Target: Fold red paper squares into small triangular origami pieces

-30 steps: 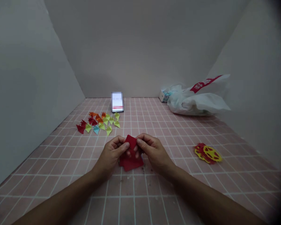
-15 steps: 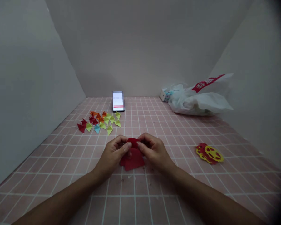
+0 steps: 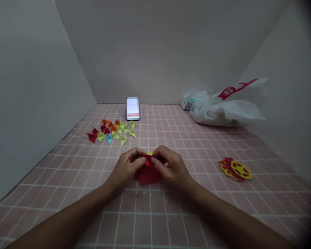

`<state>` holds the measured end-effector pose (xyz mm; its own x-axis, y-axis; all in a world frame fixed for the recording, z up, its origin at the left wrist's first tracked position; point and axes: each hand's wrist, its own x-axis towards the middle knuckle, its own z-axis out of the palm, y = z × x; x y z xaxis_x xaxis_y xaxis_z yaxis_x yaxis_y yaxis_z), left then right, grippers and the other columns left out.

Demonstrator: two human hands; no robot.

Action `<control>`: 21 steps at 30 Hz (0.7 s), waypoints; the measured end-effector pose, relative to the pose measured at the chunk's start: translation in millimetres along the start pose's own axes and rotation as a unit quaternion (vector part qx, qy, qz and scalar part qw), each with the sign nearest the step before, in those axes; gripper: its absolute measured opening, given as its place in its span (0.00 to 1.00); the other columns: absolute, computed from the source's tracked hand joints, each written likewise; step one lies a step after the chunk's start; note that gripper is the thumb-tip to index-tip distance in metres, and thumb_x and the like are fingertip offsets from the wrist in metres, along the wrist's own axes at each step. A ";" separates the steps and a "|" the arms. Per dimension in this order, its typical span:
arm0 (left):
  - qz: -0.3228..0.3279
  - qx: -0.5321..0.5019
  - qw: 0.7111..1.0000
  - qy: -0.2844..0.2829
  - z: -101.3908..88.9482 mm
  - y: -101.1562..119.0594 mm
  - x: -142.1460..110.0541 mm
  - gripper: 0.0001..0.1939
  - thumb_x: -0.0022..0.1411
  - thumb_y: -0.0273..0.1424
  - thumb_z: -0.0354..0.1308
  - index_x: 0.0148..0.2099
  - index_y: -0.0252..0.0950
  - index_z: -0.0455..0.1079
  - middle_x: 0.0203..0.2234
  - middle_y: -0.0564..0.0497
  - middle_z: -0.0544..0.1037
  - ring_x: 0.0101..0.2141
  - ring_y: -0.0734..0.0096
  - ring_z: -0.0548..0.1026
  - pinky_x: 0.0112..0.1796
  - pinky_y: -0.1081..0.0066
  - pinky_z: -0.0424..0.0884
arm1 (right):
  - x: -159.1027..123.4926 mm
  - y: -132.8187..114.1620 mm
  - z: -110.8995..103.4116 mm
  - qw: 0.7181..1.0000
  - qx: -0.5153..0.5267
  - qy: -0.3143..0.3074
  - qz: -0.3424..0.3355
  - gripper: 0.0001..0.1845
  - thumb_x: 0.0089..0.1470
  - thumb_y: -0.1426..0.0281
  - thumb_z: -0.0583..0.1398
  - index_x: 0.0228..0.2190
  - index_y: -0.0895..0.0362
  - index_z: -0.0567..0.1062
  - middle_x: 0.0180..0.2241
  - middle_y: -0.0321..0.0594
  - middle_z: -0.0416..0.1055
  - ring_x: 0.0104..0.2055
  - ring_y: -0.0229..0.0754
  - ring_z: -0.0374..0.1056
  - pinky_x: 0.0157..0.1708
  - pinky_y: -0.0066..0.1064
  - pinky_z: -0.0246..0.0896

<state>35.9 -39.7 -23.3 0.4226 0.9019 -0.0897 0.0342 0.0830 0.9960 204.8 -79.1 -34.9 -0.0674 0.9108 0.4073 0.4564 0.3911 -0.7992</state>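
Between the thumbs and fingers of both hands is a small piece of red paper (image 3: 148, 159). My left hand (image 3: 126, 166) pinches its left side and my right hand (image 3: 173, 166) its right side, both closed, with the thumbs toward me. More red paper (image 3: 149, 176) lies flat on the table just below the held piece. A bit of yellow paper (image 3: 150, 153) peeks out behind it, between the fingertips. The fingers hide most of the held piece, so its exact folds cannot be made out.
Several folded paper cranes (image 3: 111, 132) in red, orange, yellow-green and blue stand at the left. A lit phone (image 3: 133, 109) is propped near the back wall. Back right, a white plastic bag (image 3: 223, 110) lies by a small box (image 3: 185, 103). Red and yellow cut-outs (image 3: 237, 170) lie right.
The red paper between my fingertips has been turned or folded, and a yellow bit now shows behind it. The whole view has shifted slightly. Both hands keep their pinch.
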 end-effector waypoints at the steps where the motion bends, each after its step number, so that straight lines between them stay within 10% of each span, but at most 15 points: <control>1: -0.003 -0.009 1.000 0.008 0.3 -0.6 0.3 0.09 0.51 0.34 0.62 0.34 0.35 0.72 0.27 0.54 0.74 0.29 0.72 0.70 0.32 0.72 0.67 | -0.1 0.1 0.5 1.000 0.006 -0.004 0.007 0.08 0.57 0.73 0.57 0.26 0.55 0.68 0.26 0.36 0.68 0.28 0.37 0.63 0.29 0.30 0.56; 21: -0.038 -0.029 0.998 0.039 3.4 0.1 -3.7 0.08 0.49 0.32 0.62 0.32 0.34 0.71 0.24 0.55 0.73 0.25 0.75 0.68 0.28 0.74 0.63 | -4.3 4.2 4.8 0.999 0.047 0.005 0.024 0.05 0.57 0.76 0.57 0.31 0.55 0.69 0.28 0.34 0.69 0.29 0.36 0.64 0.30 0.29 0.59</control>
<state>37.4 -44.5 -22.9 0.3491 0.9219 -0.1680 0.0103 0.1755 0.9844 202.8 -80.8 -42.1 -0.0384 0.9277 0.3713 0.3731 0.3580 -0.8559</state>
